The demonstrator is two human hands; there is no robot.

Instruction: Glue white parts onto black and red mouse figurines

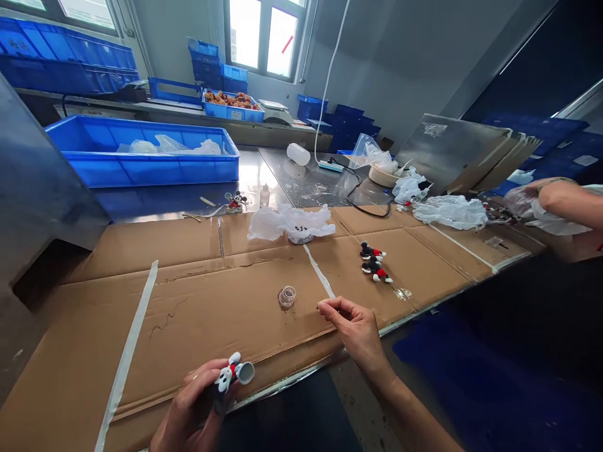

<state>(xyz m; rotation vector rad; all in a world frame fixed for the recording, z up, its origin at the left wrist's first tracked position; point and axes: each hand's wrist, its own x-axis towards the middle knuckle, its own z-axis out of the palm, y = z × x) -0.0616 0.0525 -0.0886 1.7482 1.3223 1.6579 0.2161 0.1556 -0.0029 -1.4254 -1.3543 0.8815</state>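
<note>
My left hand (193, 402), at the table's front edge, is closed around a cartoon mouse figurine (226, 378) in white, red and black. A grey cup-shaped part (245, 373) of it faces right. My right hand (353, 323) hovers over the cardboard with thumb and forefinger pinched together; whatever is between them is too small to make out. Left of these fingertips stands a small clear jar (287, 297), with dark specks on the cardboard around it. Beyond it is a dish lined with a white plastic bag (292, 223), holding small dark bits. Two more mouse figurines (375, 270) lie to the right.
Cardboard (226, 301) covers the table front. Farther back are a standing mouse figurine (236, 202), a dropper bottle (264, 196), a blue crate (146, 166), a white bottle (298, 154) and a black cable (360, 188). Another person's arm (572, 204) reaches in among plastic bags at right.
</note>
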